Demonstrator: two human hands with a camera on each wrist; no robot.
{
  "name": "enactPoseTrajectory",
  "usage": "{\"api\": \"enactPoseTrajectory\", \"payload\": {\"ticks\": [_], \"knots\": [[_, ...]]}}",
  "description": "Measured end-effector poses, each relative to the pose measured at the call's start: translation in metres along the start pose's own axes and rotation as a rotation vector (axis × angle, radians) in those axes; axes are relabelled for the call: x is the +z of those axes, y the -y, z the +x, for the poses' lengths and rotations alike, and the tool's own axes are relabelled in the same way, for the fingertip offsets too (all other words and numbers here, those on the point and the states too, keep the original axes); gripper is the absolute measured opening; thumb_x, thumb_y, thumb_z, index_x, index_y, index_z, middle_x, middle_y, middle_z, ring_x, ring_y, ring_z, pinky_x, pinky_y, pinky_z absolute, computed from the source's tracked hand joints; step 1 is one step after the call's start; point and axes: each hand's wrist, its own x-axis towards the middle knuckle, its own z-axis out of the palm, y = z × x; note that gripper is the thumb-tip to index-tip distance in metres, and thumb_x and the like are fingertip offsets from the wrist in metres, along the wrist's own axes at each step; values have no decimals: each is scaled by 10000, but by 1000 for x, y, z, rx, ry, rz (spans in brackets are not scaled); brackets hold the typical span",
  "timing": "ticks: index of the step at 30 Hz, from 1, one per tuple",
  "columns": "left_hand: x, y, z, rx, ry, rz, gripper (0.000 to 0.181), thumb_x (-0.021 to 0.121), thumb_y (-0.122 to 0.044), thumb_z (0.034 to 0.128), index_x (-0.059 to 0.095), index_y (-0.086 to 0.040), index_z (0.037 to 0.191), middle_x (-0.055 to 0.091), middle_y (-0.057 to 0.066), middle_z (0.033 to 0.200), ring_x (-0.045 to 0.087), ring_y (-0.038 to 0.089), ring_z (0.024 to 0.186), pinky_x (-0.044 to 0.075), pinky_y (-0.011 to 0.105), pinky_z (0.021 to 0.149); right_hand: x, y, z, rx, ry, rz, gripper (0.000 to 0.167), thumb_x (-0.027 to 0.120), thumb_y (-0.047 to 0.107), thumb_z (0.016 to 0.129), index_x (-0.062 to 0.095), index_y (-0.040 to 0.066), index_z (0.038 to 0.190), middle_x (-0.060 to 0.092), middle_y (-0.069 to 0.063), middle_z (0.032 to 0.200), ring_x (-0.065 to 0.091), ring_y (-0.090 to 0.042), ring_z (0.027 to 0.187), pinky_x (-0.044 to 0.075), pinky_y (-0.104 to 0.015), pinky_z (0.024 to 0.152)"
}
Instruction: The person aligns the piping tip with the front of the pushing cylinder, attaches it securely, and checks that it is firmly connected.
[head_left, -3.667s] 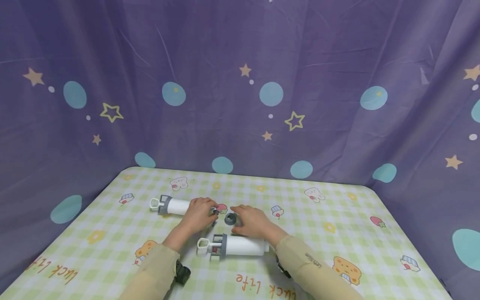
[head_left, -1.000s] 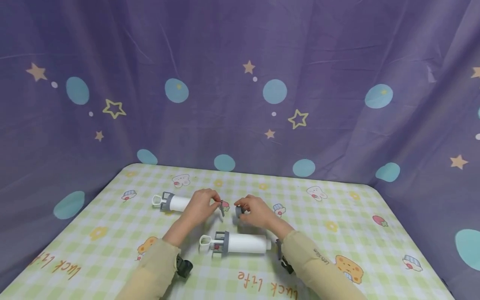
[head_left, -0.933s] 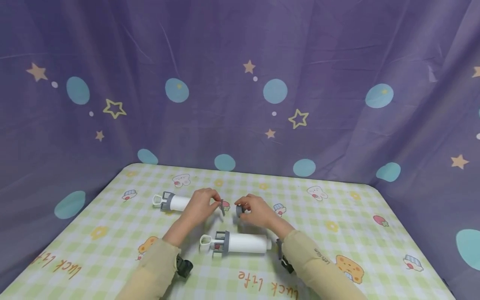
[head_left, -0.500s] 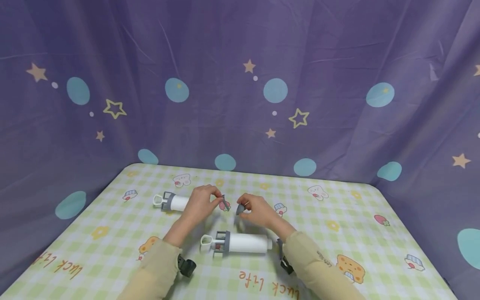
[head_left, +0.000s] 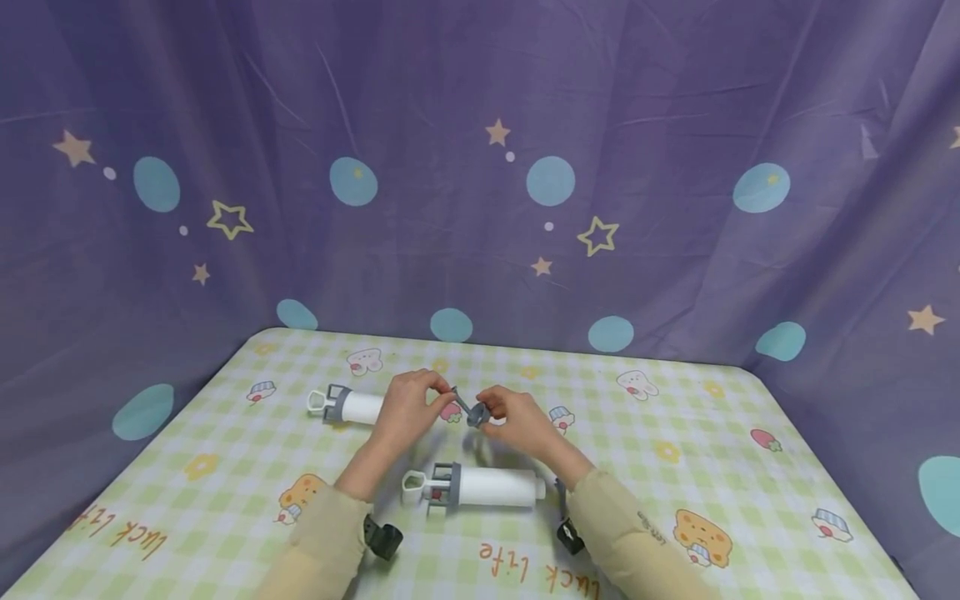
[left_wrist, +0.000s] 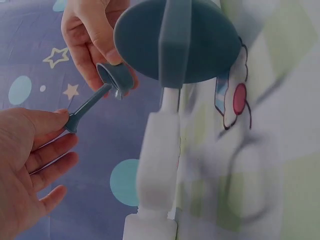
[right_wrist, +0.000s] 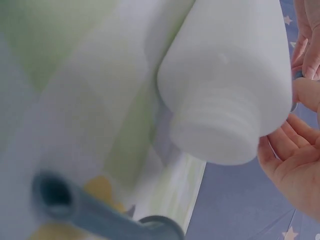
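My left hand (head_left: pixel 407 407) pinches a slim grey nozzle (left_wrist: pixel 89 106) by its flared end, between thumb and forefinger; the other fingers are loosely spread. Across from it, my right hand (head_left: pixel 519 422) holds a small grey cup-shaped cap (head_left: pixel 478 415) between thumb and fingers. The nozzle's narrow end is at the cap's open mouth in the left wrist view; how deep it goes I cannot tell. Both pieces are held above the table. A white syringe-like tube (head_left: pixel 495 487) with a grey collar and looped pull handle lies nearer the body, its threaded neck (right_wrist: pixel 216 131) pointing right.
A second similar white tube (head_left: pixel 362 408) lies behind my left hand, partly hidden. Another grey tubular piece (right_wrist: pixel 107 217) lies by the right wrist, beside a grey rounded edge (right_wrist: pixel 162 224). Checked cloth (head_left: pixel 720 467) covers the table; a purple curtain (head_left: pixel 480 100) stands behind.
Earlier the grey cap sat on the table between my hands; it is now lifted in my right hand and turned. The nozzle, raised by my left hand, has come rightward to the cap.
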Motion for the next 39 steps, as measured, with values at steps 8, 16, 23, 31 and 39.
{"api": "enactPoseTrajectory", "payload": {"ticks": [8, 16, 23, 31, 39], "knots": [[0, -8, -1, 9, -11, -7, 129, 751, -199, 736, 636, -141, 738, 637, -30, 731, 611, 187, 740, 447, 395, 834, 0, 0, -1, -6, -12, 21, 376, 661, 90, 810, 583, 13, 1169, 679, -81, 995, 650, -200, 898, 510, -353, 815], [3, -13, -3, 51, -28, -11, 136, 760, -199, 725, 640, -136, 739, 629, -33, 720, 601, 167, 708, 449, 395, 826, 2, 3, -3, -10, -35, 55, 324, 679, 93, 797, 611, 64, 1112, 673, -73, 1005, 649, -200, 890, 503, -401, 818], [5, -17, -4, 17, 7, -32, 130, 761, -181, 715, 645, -126, 736, 632, -13, 740, 614, 230, 762, 443, 414, 830, 4, 5, -3, 7, -60, 75, 320, 682, 94, 797, 613, 81, 1108, 668, -64, 1018, 647, -200, 906, 499, -408, 829], [10, -18, -6, 39, 3, -49, 123, 761, -182, 717, 649, -134, 737, 633, -24, 733, 618, 231, 770, 444, 417, 821, 6, 5, -4, 11, -112, 69, 327, 697, 120, 790, 613, 81, 1104, 664, -86, 1017, 642, -240, 915, 503, -413, 824], [14, -18, -8, 28, 14, -70, 106, 752, -187, 727, 653, -156, 747, 633, -56, 738, 614, 196, 779, 437, 415, 839, 9, 6, -4, 35, -133, 86, 338, 700, 142, 792, 601, 99, 1112, 653, -97, 1036, 618, -307, 970, 490, -444, 843]]}}
